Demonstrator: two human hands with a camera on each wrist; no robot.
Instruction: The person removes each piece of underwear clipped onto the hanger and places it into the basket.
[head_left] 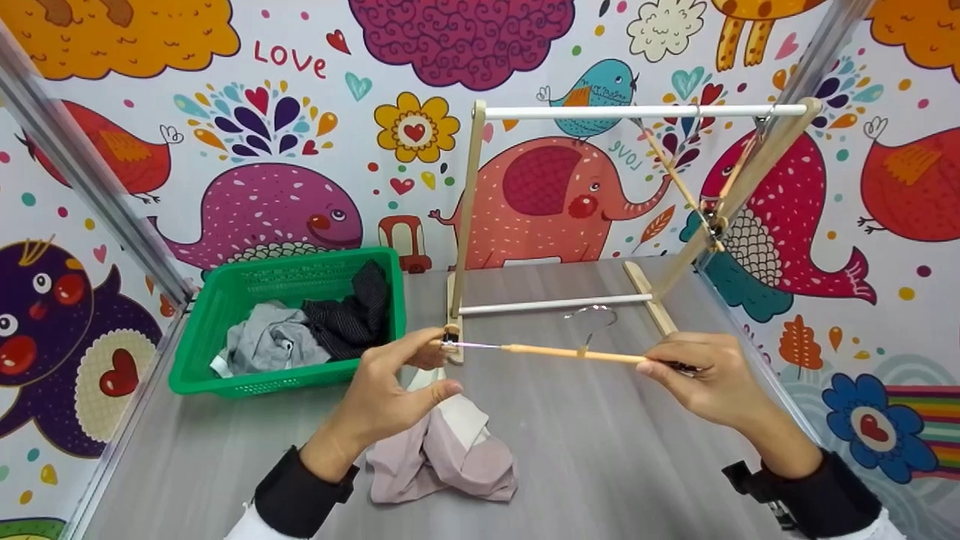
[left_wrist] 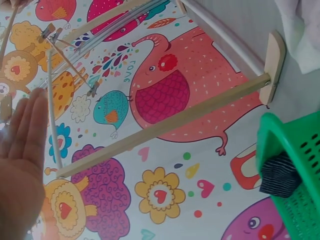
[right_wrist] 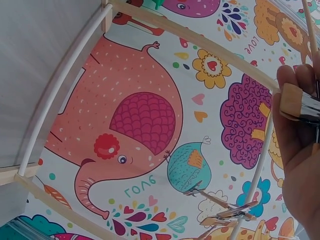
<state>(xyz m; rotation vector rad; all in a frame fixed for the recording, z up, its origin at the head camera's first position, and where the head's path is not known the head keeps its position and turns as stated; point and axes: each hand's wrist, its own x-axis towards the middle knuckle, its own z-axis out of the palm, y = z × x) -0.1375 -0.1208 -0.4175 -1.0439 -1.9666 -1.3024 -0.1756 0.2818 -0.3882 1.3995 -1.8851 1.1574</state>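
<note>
A wooden clip hanger [head_left: 551, 352] with a metal hook is held level between the two hands. My right hand [head_left: 709, 379] pinches its right end; a wooden clip [right_wrist: 295, 101] lies against those fingers in the right wrist view. My left hand [head_left: 397, 397] has its fingers at the left clip [head_left: 450, 339], with the thumb apart below. In the left wrist view those fingers look straight. Below the left hand, a pale pink and white garment [head_left: 442, 465] lies bunched on the table. Its upper end passes behind the hand, so I cannot tell whether the clip holds it.
A green basket [head_left: 289, 386] with grey and dark striped clothes stands at the left. Behind the hands is a wooden rack with a white top rail [head_left: 525, 112]. Clip hangers [head_left: 675, 172] hang at its right side. Patterned walls enclose the grey table.
</note>
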